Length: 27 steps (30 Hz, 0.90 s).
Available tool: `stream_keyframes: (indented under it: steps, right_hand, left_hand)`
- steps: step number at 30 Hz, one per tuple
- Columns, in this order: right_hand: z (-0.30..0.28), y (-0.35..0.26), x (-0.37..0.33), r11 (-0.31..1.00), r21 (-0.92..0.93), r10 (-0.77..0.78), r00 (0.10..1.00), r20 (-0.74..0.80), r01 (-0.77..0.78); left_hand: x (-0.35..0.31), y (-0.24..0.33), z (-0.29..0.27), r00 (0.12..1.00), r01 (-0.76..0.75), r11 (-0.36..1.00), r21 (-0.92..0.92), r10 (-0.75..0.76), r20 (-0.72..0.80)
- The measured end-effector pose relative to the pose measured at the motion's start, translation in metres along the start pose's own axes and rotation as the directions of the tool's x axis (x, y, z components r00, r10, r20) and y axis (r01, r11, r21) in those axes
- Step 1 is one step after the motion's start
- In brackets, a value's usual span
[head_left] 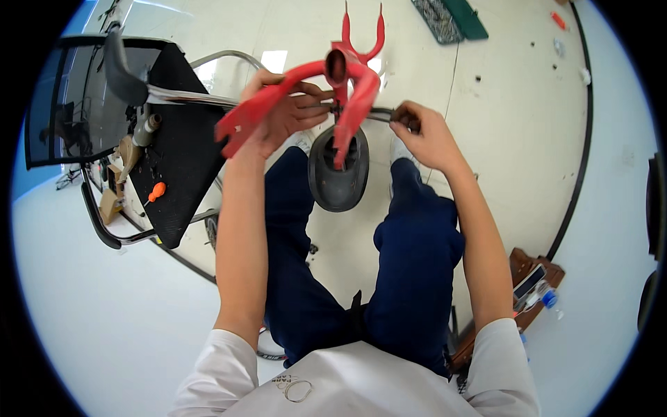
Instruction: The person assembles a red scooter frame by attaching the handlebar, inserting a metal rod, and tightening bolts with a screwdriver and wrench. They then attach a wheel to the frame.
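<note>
A red bicycle frame stands in front of me, its open round tube end facing up and a two-pronged fork part pointing away. Beneath it, between my legs, is a black saddle. My left hand reaches behind a red tube, its bent fingers against the frame just above the saddle; the exact contact is partly hidden. My right hand is closed on the end of a thin dark metal bar, which runs left to the joint above the saddle. The bar's far end is hidden by the frame.
On my left stands a black chair bearing an orange-handled screwdriver and metal parts. A green case of small parts lies open far ahead, with an orange item nearby. A brown wooden stand holds a phone and bottle at right.
</note>
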State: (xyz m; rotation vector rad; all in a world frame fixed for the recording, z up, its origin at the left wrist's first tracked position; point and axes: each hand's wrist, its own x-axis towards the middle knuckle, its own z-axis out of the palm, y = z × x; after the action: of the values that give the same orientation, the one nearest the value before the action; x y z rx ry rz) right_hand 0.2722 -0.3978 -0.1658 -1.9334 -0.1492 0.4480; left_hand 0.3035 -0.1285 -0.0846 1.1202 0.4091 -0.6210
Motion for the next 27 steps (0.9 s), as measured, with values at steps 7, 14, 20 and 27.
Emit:
stream_keyframes:
  steps: [7, 14, 20, 27]
  right_hand:
    - [0.003, 0.02, 0.005, 0.987, 0.135, -0.085, 0.995, -0.05, 0.091]
    - [-0.003, 0.02, 0.012, 0.979, 0.103, -0.167, 0.983, -0.071, 0.174]
    - [-0.002, 0.023, 0.015, 0.979, 0.1, -0.176, 0.984, -0.022, 0.178]
    - [-0.008, 0.0, 0.02, 0.853, -0.442, -0.239, 0.961, 0.141, 0.277]
  left_hand:
    - [0.0, 0.003, 0.009, 0.996, 0.034, 0.988, -0.153, -0.02, 0.087]
    - [0.003, 0.007, 0.003, 0.972, 0.127, 0.93, -0.344, -0.048, 0.23]
    - [0.003, 0.006, 0.001, 0.971, 0.139, 0.937, -0.321, -0.065, 0.23]
    - [0.001, 0.008, -0.004, 0.972, 0.153, 0.94, -0.305, -0.086, 0.221]
